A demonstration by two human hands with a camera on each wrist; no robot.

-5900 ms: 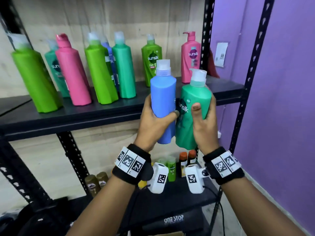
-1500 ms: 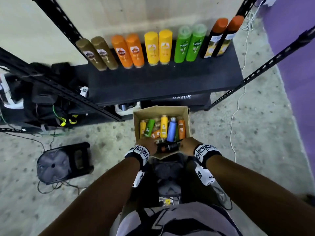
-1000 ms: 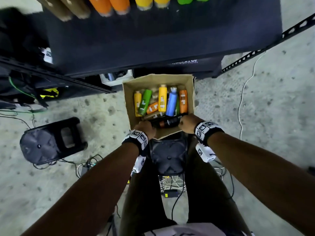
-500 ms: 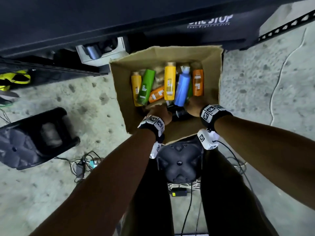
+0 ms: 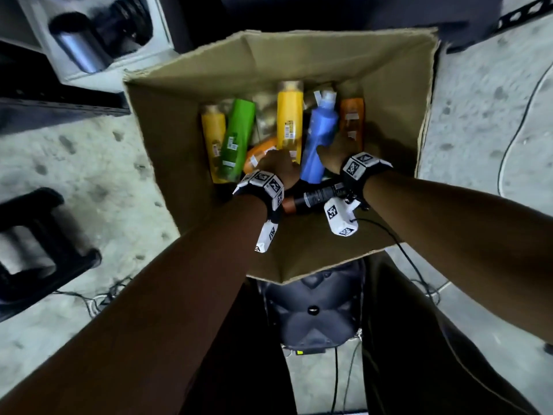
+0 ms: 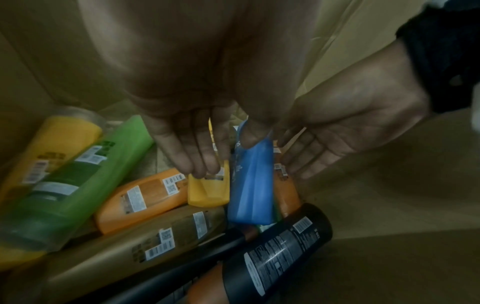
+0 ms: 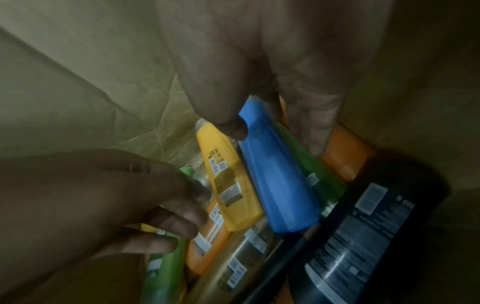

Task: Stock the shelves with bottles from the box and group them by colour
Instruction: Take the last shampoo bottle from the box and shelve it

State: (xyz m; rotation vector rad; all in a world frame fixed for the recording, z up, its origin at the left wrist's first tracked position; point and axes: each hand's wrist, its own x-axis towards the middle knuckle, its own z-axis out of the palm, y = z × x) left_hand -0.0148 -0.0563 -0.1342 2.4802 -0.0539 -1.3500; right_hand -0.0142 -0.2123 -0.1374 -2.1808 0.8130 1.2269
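Note:
An open cardboard box [image 5: 299, 55] on the floor holds several bottles lying on their sides. Both hands are inside it. My left hand [image 5: 279, 169] lays nearly straight fingers [image 6: 200, 162] on the tall yellow bottle [image 5: 288, 118]. My right hand [image 5: 335, 154] straddles the blue bottle [image 5: 318, 136]. Its thumb [image 7: 228, 117] rests on the bottle's left edge and its straight fingers [image 6: 306, 160] reach down the right side with a gap. Neither hand lifts anything. A green bottle [image 5: 236, 139], an orange bottle [image 5: 351, 118] and a black bottle [image 5: 317, 194] lie around them.
A black stool [image 5: 311, 319] sits under the box's near edge between my legs, and another [image 5: 36, 244] lies at the left. Cables [image 5: 514, 130] run over the speckled floor at the right. The dark bottom shelf and a white case [image 5: 89, 40] are beyond the box.
My head has dropped much closer to the box. Both hands have moved from its near edge, by the black bottle, deeper in onto the yellow and blue bottles.

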